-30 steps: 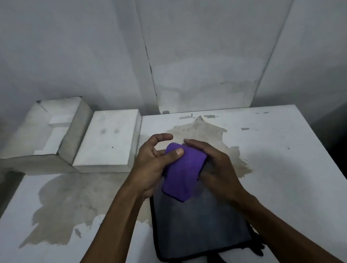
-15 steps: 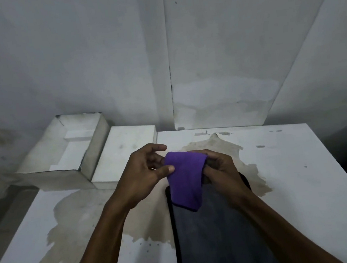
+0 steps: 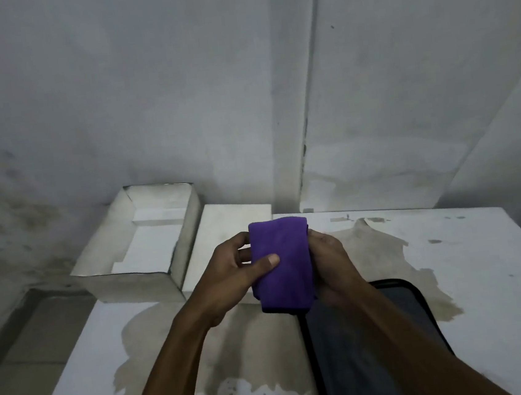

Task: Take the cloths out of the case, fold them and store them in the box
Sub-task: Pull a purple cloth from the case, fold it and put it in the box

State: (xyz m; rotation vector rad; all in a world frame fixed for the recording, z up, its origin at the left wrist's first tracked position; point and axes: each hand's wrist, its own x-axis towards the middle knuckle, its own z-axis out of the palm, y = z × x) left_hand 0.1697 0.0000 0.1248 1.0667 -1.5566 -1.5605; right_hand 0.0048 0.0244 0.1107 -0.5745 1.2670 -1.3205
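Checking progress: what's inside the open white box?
Inside the open white box only a pale stepped insert shows, no cloths. Its near wall hides the front floor.

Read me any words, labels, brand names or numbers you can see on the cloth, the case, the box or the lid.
None: no readable text shows anywhere.
Purple cloth, held by left hand and right hand: plain.
Dark case: no label visible.
Open white box and white lid: only stains, no print.

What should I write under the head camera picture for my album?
Both hands, left hand and right hand, hold a folded purple cloth above the dark case, open white box nearby.
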